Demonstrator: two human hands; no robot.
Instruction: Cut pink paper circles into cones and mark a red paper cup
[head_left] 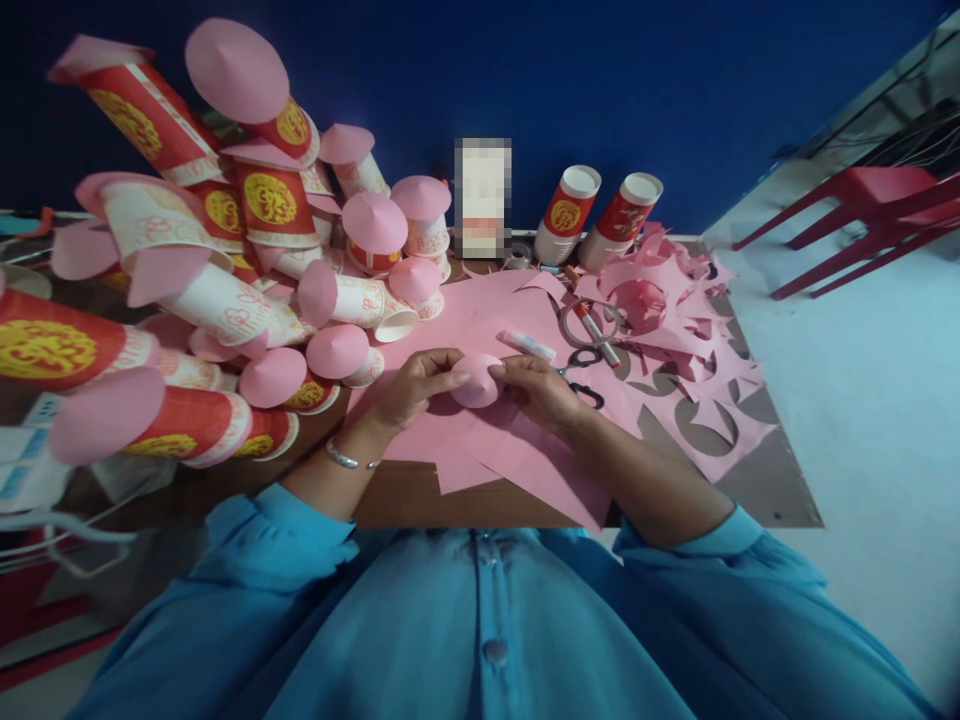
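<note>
A small pink paper cone [475,380] is held between both my hands over pink paper sheets [480,440] on a brown table [420,500]. My left hand [409,385] grips its left side, a silver bracelet on the wrist. My right hand [541,390] pinches its right edge. A glue stick [527,345] lies just beyond the cone. Black-handled scissors [585,372] lie right of my right hand.
A large pile of red and white paper cups capped with pink cones [247,300] fills the left side. Two uncapped red cups [568,213] stand at the back. Pink paper scraps [675,330], a tape roll [581,322] and a red chair [862,215] are to the right.
</note>
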